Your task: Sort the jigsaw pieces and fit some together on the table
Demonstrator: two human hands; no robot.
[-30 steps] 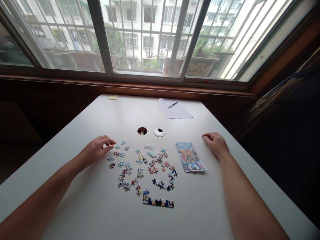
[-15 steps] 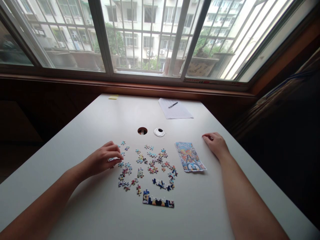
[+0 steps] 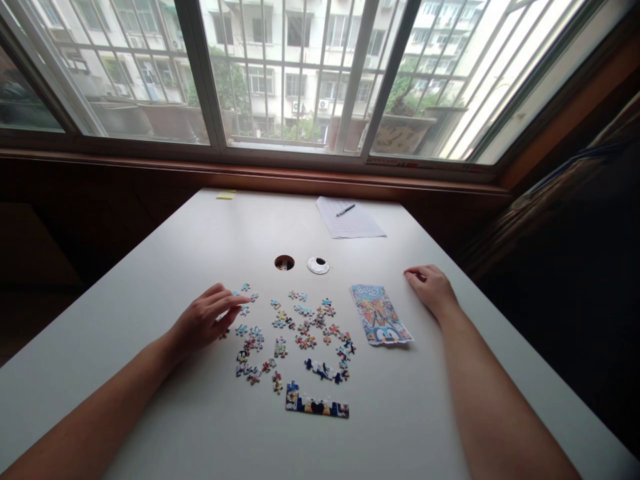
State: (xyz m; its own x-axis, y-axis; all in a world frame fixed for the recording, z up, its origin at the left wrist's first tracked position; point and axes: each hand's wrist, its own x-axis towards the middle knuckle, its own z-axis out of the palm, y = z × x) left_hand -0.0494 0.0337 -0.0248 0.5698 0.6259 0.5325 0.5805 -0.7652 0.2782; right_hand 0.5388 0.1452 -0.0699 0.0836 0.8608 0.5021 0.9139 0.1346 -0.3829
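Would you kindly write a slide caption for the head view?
Left hand at scattered puzzle pieces, right hand beside a colourful picture sheet.

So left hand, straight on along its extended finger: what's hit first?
Probably the loose puzzle piece just beyond the left hand's extended fingertip. The finger's height above the table is unclear, so it might pass over instead.

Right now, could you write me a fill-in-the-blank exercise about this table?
The slim dark pen lies on white rectangular sheets of ____.
The joined, multicoloured jigsaw strip shows a black ____ shape.
The colourful rectangular picture sheet lies ____ the loose multicoloured jigsaw pieces and the bare right hand.
At the white table's far left corner, the small flat strip is ____.
Missing words: paper; heart; between; yellow.
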